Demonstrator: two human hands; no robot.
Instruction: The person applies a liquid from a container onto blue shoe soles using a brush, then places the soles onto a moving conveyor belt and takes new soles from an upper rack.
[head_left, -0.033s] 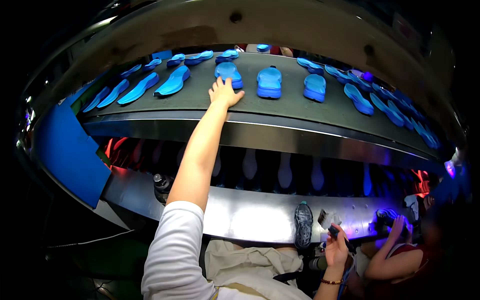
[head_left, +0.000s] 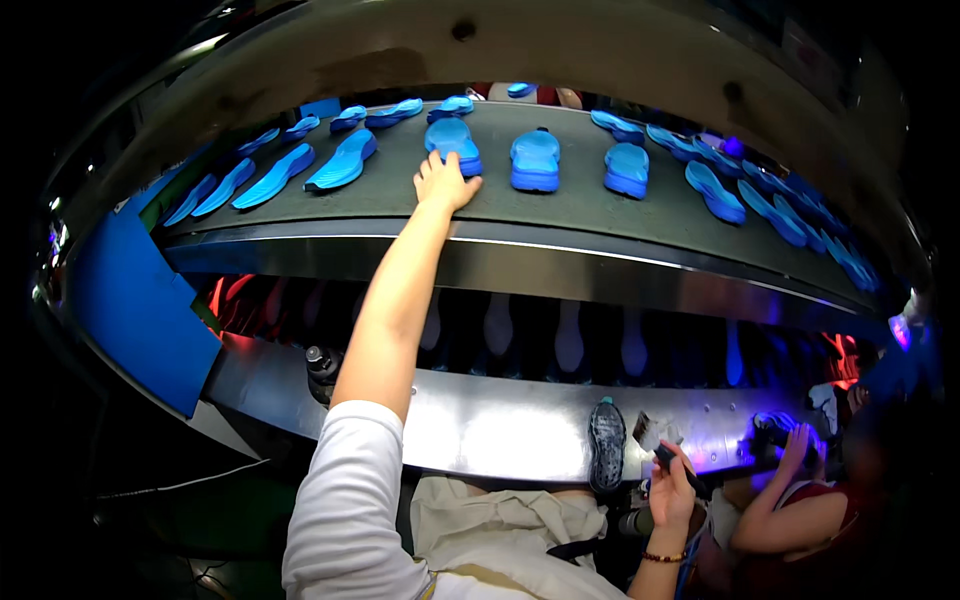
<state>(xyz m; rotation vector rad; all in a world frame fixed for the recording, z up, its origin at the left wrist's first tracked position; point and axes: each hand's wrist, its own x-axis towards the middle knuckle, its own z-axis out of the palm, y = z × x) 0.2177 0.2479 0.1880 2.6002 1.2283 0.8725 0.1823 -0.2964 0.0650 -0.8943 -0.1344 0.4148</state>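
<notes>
Head view: A blue shoe sole, placed just beyond the steel rail on a dark belt, is met at its near end by the left hand. The arm is stretched straight across the rail, fingers spread wide and thumb set apart to the right; the sole's near end appears to be touched by the fingertips, though how firmly cannot be told. The sole's long axis is pointed roughly away from the rail, its thick end turned toward it, so that it is approached end-on rather than from the side. The left hand is clearly the nearer one. On the near side of the rail, low and to the right, a dark-handled tool is held in the narrowed fingers of the right hand, well apart from the blue sole. Also on the rail's near side, a dark sole is seen lying lengthwise toward the rail on a metal shelf, just left of the tool.
</notes>
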